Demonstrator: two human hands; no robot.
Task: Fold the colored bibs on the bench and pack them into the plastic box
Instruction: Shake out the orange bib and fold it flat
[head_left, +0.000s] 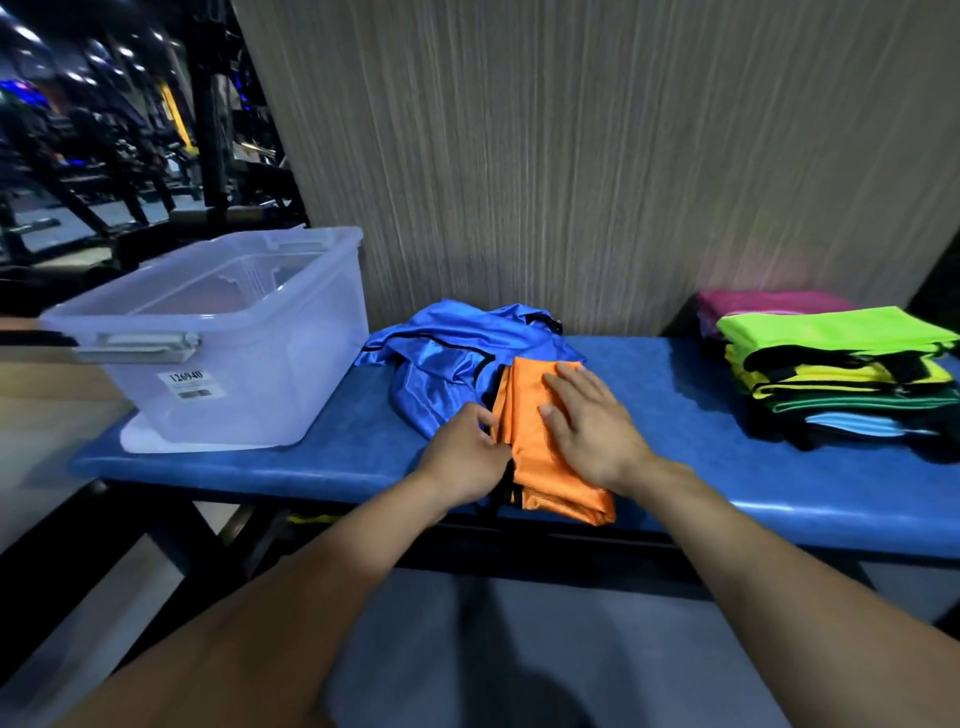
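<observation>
A folded orange bib (540, 467) with black trim lies at the middle front of the blue padded bench (727, 467). My right hand (592, 431) presses flat on top of it, fingers straight. At the bib's left edge my left hand (462, 457) has its fingers curled at the black trim. Behind and to the left lies a crumpled blue bib (441, 364). The clear plastic box (218, 338) stands on the bench's left end, lid off, with a white label on its front.
A stack of bibs (841, 374) in lime green, yellow, green, light blue and pink sits at the bench's right end. A wood-grain wall (571, 156) rises right behind the bench. Gym machines (104, 156) stand at the far left. Grey floor lies below.
</observation>
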